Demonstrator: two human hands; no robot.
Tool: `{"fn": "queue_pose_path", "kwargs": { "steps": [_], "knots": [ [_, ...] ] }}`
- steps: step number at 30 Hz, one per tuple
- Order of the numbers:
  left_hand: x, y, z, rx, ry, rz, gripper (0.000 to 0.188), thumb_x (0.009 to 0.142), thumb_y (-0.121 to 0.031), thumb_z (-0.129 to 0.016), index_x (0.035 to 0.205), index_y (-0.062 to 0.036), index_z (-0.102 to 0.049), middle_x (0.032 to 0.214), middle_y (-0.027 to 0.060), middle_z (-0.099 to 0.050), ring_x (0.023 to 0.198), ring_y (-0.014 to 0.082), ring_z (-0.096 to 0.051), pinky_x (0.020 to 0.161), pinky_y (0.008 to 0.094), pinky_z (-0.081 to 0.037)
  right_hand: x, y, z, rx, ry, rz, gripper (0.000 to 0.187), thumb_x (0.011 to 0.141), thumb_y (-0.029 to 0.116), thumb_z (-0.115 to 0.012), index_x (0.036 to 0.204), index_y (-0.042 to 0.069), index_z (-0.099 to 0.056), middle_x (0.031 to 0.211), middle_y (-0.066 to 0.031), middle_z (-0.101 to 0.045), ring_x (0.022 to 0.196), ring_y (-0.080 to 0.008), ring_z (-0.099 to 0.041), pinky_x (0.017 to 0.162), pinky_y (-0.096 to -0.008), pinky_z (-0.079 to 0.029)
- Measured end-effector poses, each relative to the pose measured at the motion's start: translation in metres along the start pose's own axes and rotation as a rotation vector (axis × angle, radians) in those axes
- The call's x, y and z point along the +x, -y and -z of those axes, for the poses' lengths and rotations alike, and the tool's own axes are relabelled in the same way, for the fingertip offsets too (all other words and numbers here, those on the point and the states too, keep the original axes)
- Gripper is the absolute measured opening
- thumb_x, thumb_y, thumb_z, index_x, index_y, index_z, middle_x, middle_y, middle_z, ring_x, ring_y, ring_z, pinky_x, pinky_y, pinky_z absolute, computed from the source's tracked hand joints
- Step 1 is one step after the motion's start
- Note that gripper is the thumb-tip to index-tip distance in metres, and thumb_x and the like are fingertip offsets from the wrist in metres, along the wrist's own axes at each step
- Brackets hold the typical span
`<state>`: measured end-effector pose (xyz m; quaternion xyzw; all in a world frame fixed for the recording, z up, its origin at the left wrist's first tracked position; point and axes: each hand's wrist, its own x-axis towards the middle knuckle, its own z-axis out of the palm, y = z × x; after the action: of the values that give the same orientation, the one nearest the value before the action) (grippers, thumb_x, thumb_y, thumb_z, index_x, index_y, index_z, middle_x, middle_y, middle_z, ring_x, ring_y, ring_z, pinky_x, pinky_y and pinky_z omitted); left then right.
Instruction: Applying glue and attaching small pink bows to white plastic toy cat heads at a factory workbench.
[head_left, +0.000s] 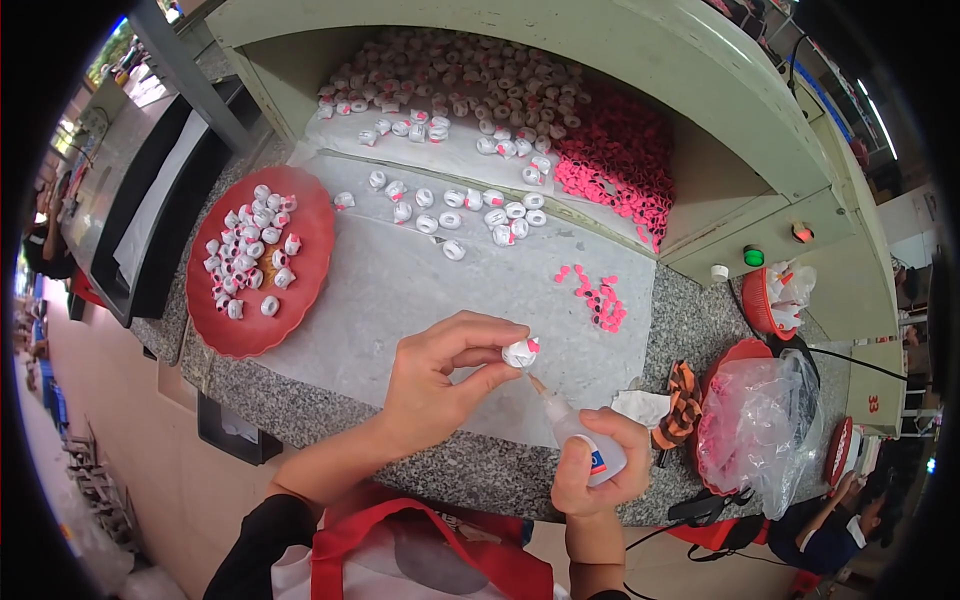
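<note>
Between the thumb and fingers of my left hand (440, 375) is a small white round piece (519, 353) with a pink patch on its right side. My right hand (605, 465) grips a translucent glue bottle (585, 440), its narrow tip pointing up and left, close under the white piece; whether it touches I cannot tell. Small pink pieces with dark spots (603, 303) lie scattered on the paper sheet (350, 300) beyond my right hand. Several similar white pieces (453, 250) sit in loose rows at the sheet's far side.
At the left, a red scalloped plate (318, 290) holds many white pieces with pink patches. A green shelf (690, 60) at the back holds heaps of white pieces and pink pieces (620, 150). To the right are a patterned cloth (680, 405), a plastic bag (765, 425) and a red basket (757, 305).
</note>
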<state>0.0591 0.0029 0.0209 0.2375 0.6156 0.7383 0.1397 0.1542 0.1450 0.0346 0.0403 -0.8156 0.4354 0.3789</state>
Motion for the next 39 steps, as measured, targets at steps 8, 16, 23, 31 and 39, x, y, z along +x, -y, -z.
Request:
{"fn": "queue_pose_path", "kwargs": {
  "steps": [8,16,23,31,39],
  "knots": [
    [0.005,-0.003,0.004,-0.315,-0.011,0.269,0.030,0.071,0.012,-0.058,0.099,0.0041,-0.051,0.104,0.0186,-0.057,0.094,0.0207,-0.058,0.077,0.0280,-0.050,0.001,-0.002,0.004,0.000,-0.011,0.036,0.026,0.065,0.004,-0.057,0.089,-0.005,-0.050,0.067,-0.0116,-0.058,0.042,-0.0170,-0.050,0.040,-0.0260,-0.041],
    [0.005,-0.002,0.005,-0.341,-0.016,0.308,0.030,0.070,0.012,-0.060,0.097,0.0030,-0.052,0.102,0.0183,-0.058,0.094,0.0210,-0.058,0.076,0.0275,-0.050,0.001,-0.001,0.003,0.013,-0.020,0.021,0.025,0.066,0.003,-0.057,0.088,-0.005,-0.050,0.067,-0.0122,-0.058,0.043,-0.0175,-0.051,0.040,-0.0262,-0.041],
    [0.005,0.000,0.007,-0.359,-0.024,0.283,0.029,0.070,0.012,-0.059,0.097,0.0024,-0.052,0.102,0.0186,-0.058,0.094,0.0211,-0.058,0.077,0.0278,-0.050,0.001,0.000,0.005,-0.027,-0.006,0.015,0.023,0.066,0.003,-0.057,0.087,-0.004,-0.051,0.067,-0.0120,-0.058,0.043,-0.0179,-0.052,0.040,-0.0263,-0.042],
    [0.006,0.000,0.006,-0.351,0.002,0.312,0.031,0.070,0.013,-0.058,0.099,0.0035,-0.052,0.104,0.0192,-0.057,0.094,0.0209,-0.058,0.077,0.0278,-0.050,0.003,0.003,0.005,0.010,0.022,-0.020,0.023,0.066,0.004,-0.058,0.086,-0.004,-0.051,0.067,-0.0108,-0.058,0.045,-0.0181,-0.053,0.042,-0.0263,-0.043],
    [0.006,-0.002,0.005,-0.356,0.007,0.305,0.032,0.070,0.014,-0.057,0.100,0.0037,-0.052,0.103,0.0178,-0.058,0.093,0.0194,-0.058,0.077,0.0266,-0.049,0.001,0.007,0.012,0.049,0.002,-0.268,0.024,0.069,0.011,-0.059,0.087,-0.003,-0.052,0.073,-0.0107,-0.058,0.054,-0.0158,-0.055,0.050,-0.0243,-0.045]
  ]
}}
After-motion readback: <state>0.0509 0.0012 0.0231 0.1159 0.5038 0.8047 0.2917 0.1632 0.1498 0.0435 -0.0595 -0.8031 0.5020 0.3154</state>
